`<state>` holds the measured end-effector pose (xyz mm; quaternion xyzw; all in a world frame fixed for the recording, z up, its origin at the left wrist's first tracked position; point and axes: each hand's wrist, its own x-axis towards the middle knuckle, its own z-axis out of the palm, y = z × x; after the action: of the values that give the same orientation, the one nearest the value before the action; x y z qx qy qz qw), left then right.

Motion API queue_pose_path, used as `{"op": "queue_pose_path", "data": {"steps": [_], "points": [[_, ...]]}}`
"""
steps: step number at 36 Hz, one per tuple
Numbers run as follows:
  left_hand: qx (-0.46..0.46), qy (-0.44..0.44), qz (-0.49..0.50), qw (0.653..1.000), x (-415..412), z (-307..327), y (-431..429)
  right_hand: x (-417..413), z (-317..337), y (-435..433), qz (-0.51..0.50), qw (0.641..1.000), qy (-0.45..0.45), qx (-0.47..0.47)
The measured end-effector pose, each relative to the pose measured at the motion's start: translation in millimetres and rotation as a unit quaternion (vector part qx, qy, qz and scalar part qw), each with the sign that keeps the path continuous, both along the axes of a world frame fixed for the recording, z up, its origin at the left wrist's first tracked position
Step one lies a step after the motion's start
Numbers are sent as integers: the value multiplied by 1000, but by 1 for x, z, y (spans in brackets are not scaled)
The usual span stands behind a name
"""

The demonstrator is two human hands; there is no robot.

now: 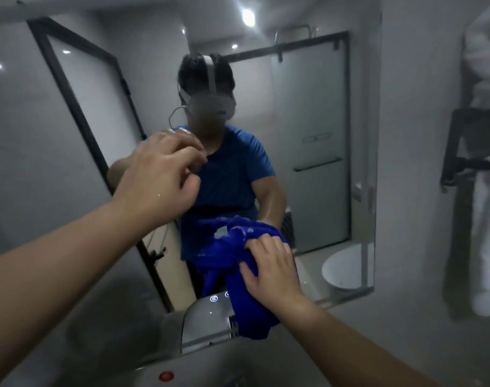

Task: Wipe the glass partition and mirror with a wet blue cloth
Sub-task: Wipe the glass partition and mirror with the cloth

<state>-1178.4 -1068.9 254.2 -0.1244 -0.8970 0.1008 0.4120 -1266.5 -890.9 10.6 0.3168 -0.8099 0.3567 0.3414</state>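
A large wall mirror [308,113] fills the middle of the head view. My right hand [274,270] presses a wet blue cloth [246,300] against the mirror's lower part, fingers spread over the bunched fabric. The cloth's lower end hangs down over the mirror's bottom edge. My left hand [160,177] is raised at the mirror's left side with loosely curled fingers and holds nothing. A black-framed glass partition [79,88] stands to the left. The mirror reflects a person in a blue shirt and a frosted glass door [313,141].
A chrome faucet [207,322] with lit touch icons sits under the cloth, above a sink with a red button [166,376]. White towels [486,191] hang on a black rack [461,152] on the right wall. A white toilet shows in the mirror's reflection at lower right.
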Motion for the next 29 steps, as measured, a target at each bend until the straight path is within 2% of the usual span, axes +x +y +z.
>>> {"op": "queue_pose_path", "data": {"steps": [7, 12, 16, 19, 21, 23, 26, 29], "points": [[-130, 105, 51, 985, -30, 12, 9, -5, -79, 18, -23, 998, -62, 19], [-169, 175, 36, 969, -59, 19, 9, -8, -134, 41, -32, 992, -116, -26], [-178, 216, 35, 959, -66, 13, 8, -23, -142, 62, -43, 980, -168, -99], [-179, 221, 31, 958, -68, 12, 8, -31, -122, 82, -67, 966, -192, -157], [-180, 226, 30, 957, -70, 12, 7, -50, -104, 98, -132, 951, -203, -193], [-181, 230, 29, 956, -71, 11, 6, -77, -67, 112, -164, 929, -194, -270], [-183, 236, 30, 954, -73, 11, 5, -118, 13, 126, -180, 911, -88, -360], [-183, 233, 30, 955, -75, 9, 3, -138, 117, 128, -241, 904, -4, -354]]}}
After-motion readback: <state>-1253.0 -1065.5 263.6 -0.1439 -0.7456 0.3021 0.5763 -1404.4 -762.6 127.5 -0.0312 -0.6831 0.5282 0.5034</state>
